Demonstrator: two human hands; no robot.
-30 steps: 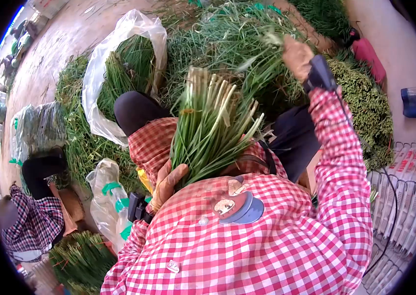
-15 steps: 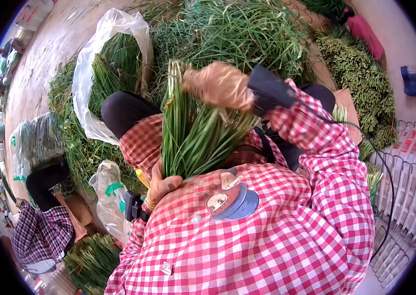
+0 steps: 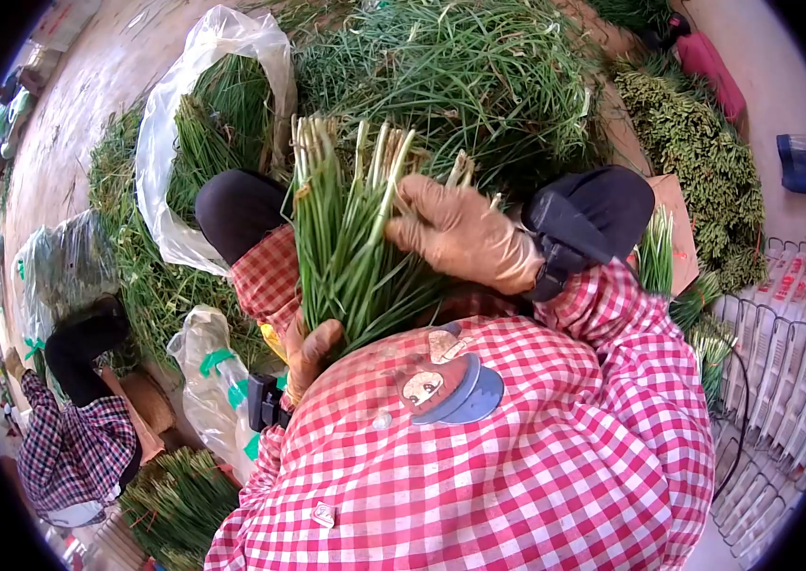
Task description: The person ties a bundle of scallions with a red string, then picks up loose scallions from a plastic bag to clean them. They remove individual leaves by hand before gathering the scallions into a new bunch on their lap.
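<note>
A thick bunch of chives (image 3: 351,247) stands upright against my lap, its pale cut ends on top and green leaves below. My left hand (image 3: 313,350), in a brown glove, is closed around the lower leafy part at the left, with some fingers hidden behind the leaves. On the bunch's right side, my gloved right hand (image 3: 465,233) has thumb and fingers closed on chive stalks near the pale ends. A few pale ends poke up behind that hand.
A large heap of loose greens (image 3: 441,76) lies ahead. An open clear plastic bag (image 3: 160,181) with chives stands left of it. Further bundles (image 3: 179,504) lie lower left, near a co-worker in a checked shirt (image 3: 79,447). White crates (image 3: 788,352) stand at right.
My right hand has moved down and right from the bunch's top, its fingers now at the right-hand stalks. The bunch has shifted slightly left, its pale ends more spread. My left hand keeps its grip.
</note>
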